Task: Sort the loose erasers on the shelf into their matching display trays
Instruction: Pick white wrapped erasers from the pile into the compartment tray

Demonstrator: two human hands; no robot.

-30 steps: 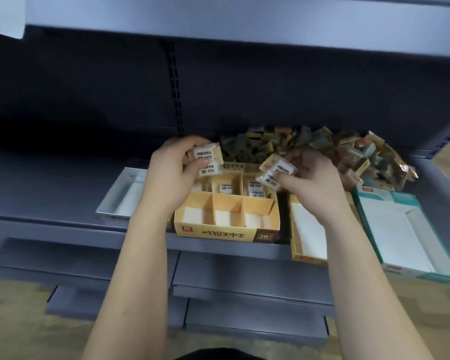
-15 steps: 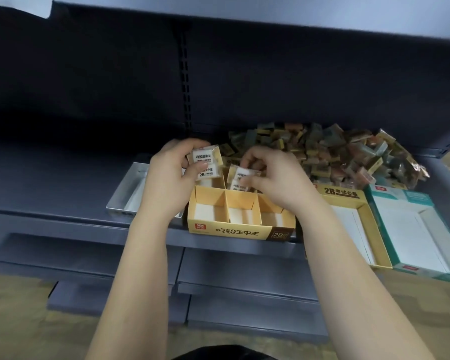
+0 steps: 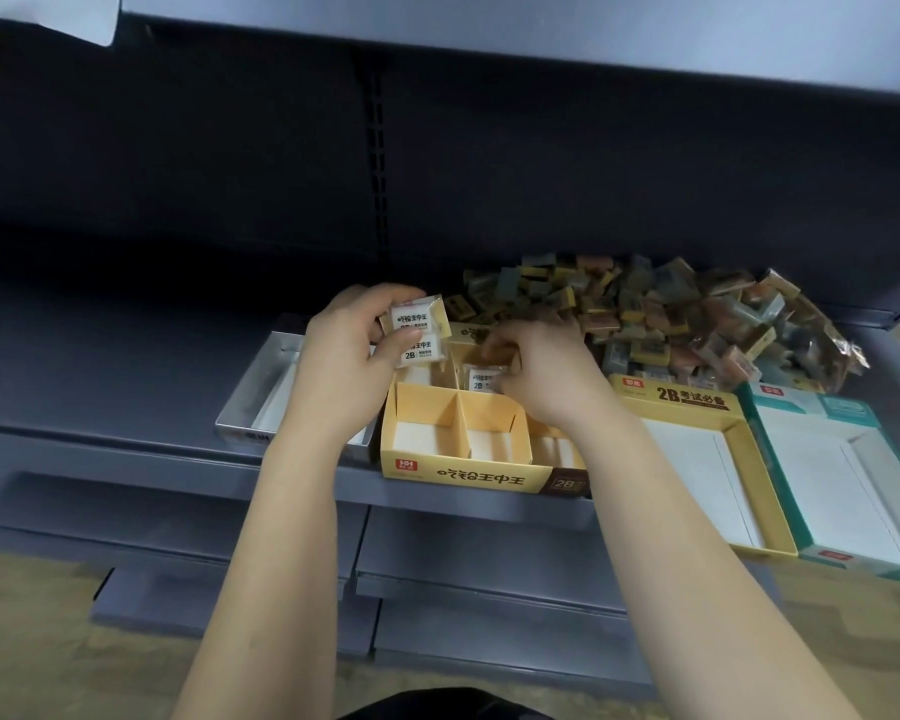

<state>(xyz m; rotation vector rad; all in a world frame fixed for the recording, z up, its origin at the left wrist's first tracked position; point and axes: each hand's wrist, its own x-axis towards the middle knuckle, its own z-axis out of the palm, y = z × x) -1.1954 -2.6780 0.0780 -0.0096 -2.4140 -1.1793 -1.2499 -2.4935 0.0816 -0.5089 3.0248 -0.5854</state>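
Note:
A yellow divided display tray (image 3: 463, 472) stands at the shelf's front edge. My left hand (image 3: 341, 361) holds two white wrapped erasers (image 3: 417, 335) stacked above the tray's back left corner. My right hand (image 3: 533, 374) reaches into a back compartment, its fingers pinching a white eraser (image 3: 481, 380) that sits low in that compartment. A big heap of loose wrapped erasers (image 3: 661, 314) in yellow, grey and orange lies behind, to the right.
A silver tray (image 3: 253, 402) lies left of the divided tray, partly under my left wrist. A flat yellow tray (image 3: 697, 407) and a teal tray (image 3: 780, 433) lie to the right. The upper shelf overhangs; lower shelves stick out below.
My right hand has carried its erasers from above the tray down into a back compartment. My left hand has kept its two erasers in place. The camera shifted left.

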